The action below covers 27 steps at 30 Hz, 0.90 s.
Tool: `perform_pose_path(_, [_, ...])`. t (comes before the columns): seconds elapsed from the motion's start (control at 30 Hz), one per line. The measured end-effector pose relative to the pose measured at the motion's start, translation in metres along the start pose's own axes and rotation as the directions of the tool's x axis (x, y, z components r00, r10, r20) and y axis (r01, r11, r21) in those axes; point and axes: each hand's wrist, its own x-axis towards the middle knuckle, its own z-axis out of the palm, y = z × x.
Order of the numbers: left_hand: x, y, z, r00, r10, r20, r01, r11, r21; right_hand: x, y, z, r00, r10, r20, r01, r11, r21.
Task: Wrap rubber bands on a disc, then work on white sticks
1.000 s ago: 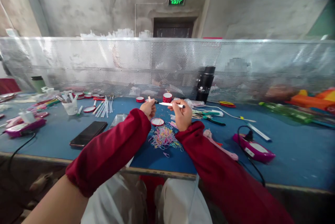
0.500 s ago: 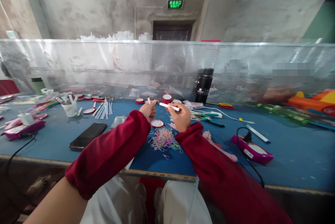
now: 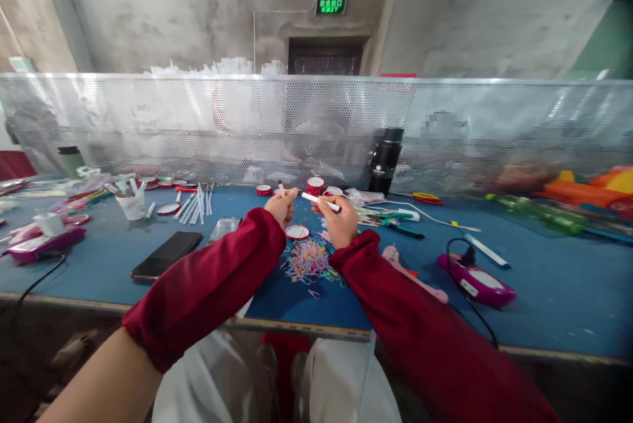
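Left hand [image 3: 280,207] pinches a slim item [image 3: 281,187], right hand [image 3: 342,221] grips a white pen [image 3: 310,197], both inside the table's front edge [image 3: 316,328].

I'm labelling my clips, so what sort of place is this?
Probably a workshop: pliers and a pile of coloured loops lie on a table, and a lit exit sign shows on the bare wall.
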Motion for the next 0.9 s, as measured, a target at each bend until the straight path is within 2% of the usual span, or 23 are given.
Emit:
perform_pose_path(0.27, [0.0, -0.006, 0.005, 0.999, 0.013, -0.032, -0.012, 1.0, 0.017, -0.002, 0.004, 0.002, 1.0, 0.004, -0.027, -0.004, 1.0, -0.007])
perform_pose_path(0.37, [0.001, -0.004, 0.003, 1.0, 0.013, -0.015, -0.013, 0.999, 0.03, 0.001, -0.001, 0.003, 1.0, -0.004, -0.003, 0.004, 1.0, -0.027])
perform_pose_path(0.47, [0.0, 0.001, 0.001, 1.0, 0.003, 0.015, -0.004, 0.999, 0.037, 0.011, -0.01, -0.006, 0.997, -0.06, 0.054, 0.065, 0.991, -0.113])
perform_pose_path(0.53, [-0.002, 0.004, 0.001, 0.999, -0.031, 0.028, 0.03, 0.999, 0.035, 0.021, -0.016, -0.02, 0.987, -0.154, 0.044, 0.16, 0.96, -0.231])
perform_pose_path(0.6, [-0.003, 0.007, 0.001, 0.994, -0.097, 0.049, 0.095, 0.994, 0.047, 0.032, -0.021, -0.039, 0.979, -0.201, 0.026, 0.191, 0.874, -0.447])
perform_pose_path(0.7, [-0.003, 0.009, 0.001, 0.975, -0.206, 0.079, 0.201, 0.978, 0.062, 0.045, -0.018, -0.066, 0.982, -0.18, 0.05, 0.151, 0.607, -0.78])
perform_pose_path(0.8, [-0.004, 0.008, 0.002, 0.955, -0.287, 0.079, 0.282, 0.957, 0.061, 0.053, -0.007, -0.083, 0.997, -0.007, 0.082, 0.078, 0.401, -0.913])
perform_pose_path(0.9, [-0.006, 0.005, 0.003, 0.944, -0.31, 0.112, 0.304, 0.95, 0.069, 0.057, 0.007, -0.09, 0.99, 0.137, 0.041, -0.005, 0.322, -0.947])
